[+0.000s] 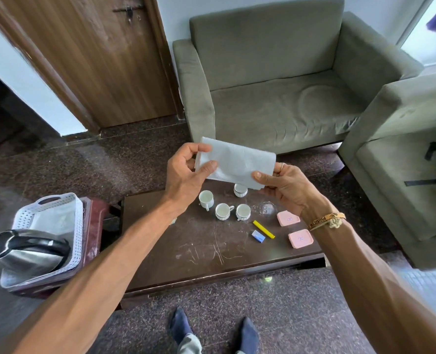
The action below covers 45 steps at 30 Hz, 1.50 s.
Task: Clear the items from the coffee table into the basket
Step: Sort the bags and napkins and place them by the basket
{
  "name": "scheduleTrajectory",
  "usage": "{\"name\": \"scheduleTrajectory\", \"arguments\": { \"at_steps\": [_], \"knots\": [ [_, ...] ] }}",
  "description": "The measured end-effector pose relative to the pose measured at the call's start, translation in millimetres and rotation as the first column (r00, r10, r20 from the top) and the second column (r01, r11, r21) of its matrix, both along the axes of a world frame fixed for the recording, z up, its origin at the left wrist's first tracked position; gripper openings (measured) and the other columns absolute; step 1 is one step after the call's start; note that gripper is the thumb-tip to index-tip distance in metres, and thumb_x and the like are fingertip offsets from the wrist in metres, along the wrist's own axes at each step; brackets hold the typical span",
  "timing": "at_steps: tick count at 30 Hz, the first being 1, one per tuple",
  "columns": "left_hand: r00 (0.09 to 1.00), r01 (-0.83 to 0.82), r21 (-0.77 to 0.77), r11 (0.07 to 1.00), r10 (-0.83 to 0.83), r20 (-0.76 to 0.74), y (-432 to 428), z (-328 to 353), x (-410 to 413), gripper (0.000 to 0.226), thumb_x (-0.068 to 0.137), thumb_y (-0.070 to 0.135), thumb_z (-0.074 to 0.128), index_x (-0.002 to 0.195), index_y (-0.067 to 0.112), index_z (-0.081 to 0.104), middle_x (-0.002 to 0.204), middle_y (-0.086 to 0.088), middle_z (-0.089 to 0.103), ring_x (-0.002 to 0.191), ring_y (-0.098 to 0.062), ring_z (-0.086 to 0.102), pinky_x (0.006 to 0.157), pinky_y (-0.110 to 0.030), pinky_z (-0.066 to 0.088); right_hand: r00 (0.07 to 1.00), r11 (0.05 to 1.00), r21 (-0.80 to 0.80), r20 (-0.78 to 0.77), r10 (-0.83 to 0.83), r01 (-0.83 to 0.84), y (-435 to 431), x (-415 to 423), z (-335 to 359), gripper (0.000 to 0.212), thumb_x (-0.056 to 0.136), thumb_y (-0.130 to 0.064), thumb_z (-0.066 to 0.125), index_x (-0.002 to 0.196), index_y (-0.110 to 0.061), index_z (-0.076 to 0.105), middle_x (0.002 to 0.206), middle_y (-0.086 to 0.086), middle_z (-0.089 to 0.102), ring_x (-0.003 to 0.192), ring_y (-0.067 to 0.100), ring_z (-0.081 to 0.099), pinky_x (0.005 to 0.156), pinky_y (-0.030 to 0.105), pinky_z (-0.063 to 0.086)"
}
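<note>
**Pale cloth held in both hands over the coffee table**

Left hand [186, 169] is pinching the left end of a folded pale cloth [237, 162], thumb on the near face, fingers curling behind. Right hand [285, 185] is pinching the cloth's lower right corner the same way. The cloth is hanging in the air above the far edge of the coffee table [199, 251], touching nothing on it.

Four white cups are sitting toward the far edge: one [240, 190] partly hidden behind the cloth, three [206, 199] [222, 211] [243, 212] in a loose row nearer. Two pink square boxes [288, 218] [300, 238] are lying along the right edge. A yellow stick [263, 229] and a small blue packet [258, 236] are lying just beside each other, between cups and boxes.

The white basket [56, 208] is resting on a reddish stool [94, 226] off the table's left edge. A steel kettle [25, 251] is lying tilted in its near end.
</note>
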State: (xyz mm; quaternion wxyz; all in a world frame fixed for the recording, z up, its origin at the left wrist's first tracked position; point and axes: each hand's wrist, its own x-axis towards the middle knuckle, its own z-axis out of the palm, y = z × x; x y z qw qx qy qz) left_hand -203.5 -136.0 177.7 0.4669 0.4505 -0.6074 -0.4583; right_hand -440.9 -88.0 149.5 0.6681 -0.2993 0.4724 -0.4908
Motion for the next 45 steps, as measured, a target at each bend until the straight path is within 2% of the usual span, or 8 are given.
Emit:
{"name": "scheduleTrajectory", "arguments": {
  "at_steps": [9,15,19,25,28,32,37,45],
  "knots": [
    [0.967,0.02,0.301,0.953,0.059,-0.249,0,-9,-21,0.058,0.078,-0.003,0.078,0.123,0.016,0.047,0.114,-0.011,0.071,0.099,-0.022,0.071,0.079,-0.038,0.06,1.0,1.0,0.015,0.006,-0.009,0.009,11,-26,2,0.011,0.075,-0.012,0.079,0.085,-0.011,0.074,0.086,0.01,0.075,0.062,0.012,0.071,0.05,0.02,0.055],
    [0.894,0.205,0.533,0.821,0.064,-0.443,-17,-18,-32,0.043,0.082,-0.003,0.071,0.123,0.01,0.063,0.113,-0.01,0.073,0.101,-0.022,0.071,0.075,-0.027,0.059,0.989,0.999,-0.032,0.147,-0.016,0.021,4,-30,-11,0.057,0.076,-0.022,0.085,0.122,0.002,0.061,0.13,0.026,0.061,0.119,0.041,0.058,0.106,0.051,0.045],
    [0.858,0.267,0.59,0.762,0.09,-0.505,-27,-23,-56,0.036,0.086,-0.002,0.068,0.119,0.01,0.065,0.112,-0.009,0.074,0.096,-0.02,0.072,0.072,-0.025,0.058,0.967,0.99,-0.132,0.253,-0.024,0.059,-5,2,-16,0.088,0.062,-0.045,0.093,0.134,-0.01,0.057,0.13,0.015,0.062,0.12,0.03,0.059,0.106,0.049,0.046],
    [0.865,0.29,0.592,0.752,0.058,-0.498,-54,-18,-81,0.046,0.083,0.002,0.072,0.127,0.004,0.06,0.119,-0.016,0.07,0.107,-0.027,0.068,0.09,-0.035,0.057,0.8,0.81,0.047,0.132,-0.585,0.585,-44,36,10,0.033,0.086,-0.017,0.079,0.113,-0.001,0.068,0.104,0.018,0.076,0.101,0.036,0.073,0.09,0.052,0.058],
    [0.897,0.268,0.609,0.746,0.038,-0.441,-73,-19,-79,0.042,0.084,0.007,0.074,0.124,0.003,0.062,0.112,-0.012,0.073,0.103,-0.023,0.07,0.085,-0.031,0.059,0.754,0.77,0.052,0.173,-0.634,0.636,-56,28,14,0.021,0.091,-0.014,0.073,0.109,-0.004,0.067,0.096,0.011,0.078,0.091,0.026,0.076,0.074,0.041,0.063],
    [0.944,0.175,0.608,0.774,0.044,-0.328,-90,-29,-85,0.024,0.088,0.021,0.074,0.107,0.009,0.069,0.088,-0.002,0.075,0.081,-0.017,0.066,0.068,-0.024,0.059,0.685,0.685,-0.021,0.016,-0.728,0.728,-68,22,11,0.011,0.09,-0.017,0.075,0.098,-0.012,0.071,0.087,0.002,0.079,0.084,0.019,0.077,0.068,0.039,0.063],
    [0.983,0.172,0.486,0.857,-0.12,-0.136,-105,-31,-110,0.079,0.082,0.06,0.063,0.143,0.015,0.042,0.112,0.003,0.065,0.103,-0.014,0.064,0.091,-0.041,0.057,0.604,0.651,-0.219,-0.248,-0.757,0.727,-77,15,7,0.015,0.086,-0.025,0.079,0.094,-0.014,0.075,0.087,-0.001,0.079,0.083,0.014,0.076,0.072,0.035,0.062],
    [0.969,0.234,0.623,0.747,-0.13,-0.209,-120,-51,-158,0.056,0.094,0.042,0.062,0.135,0.007,0.05,0.125,-0.014,0.064,0.104,-0.024,0.062,0.078,-0.034,0.052,0.574,0.782,-0.268,-0.554,-0.603,0.563,-83,-25,-8,0.033,0.079,-0.042,0.077,0.076,-0.01,0.071,0.064,0.004,0.073,0.056,0.019,0.071,0.053,0.036,0.058]
  ]
}}
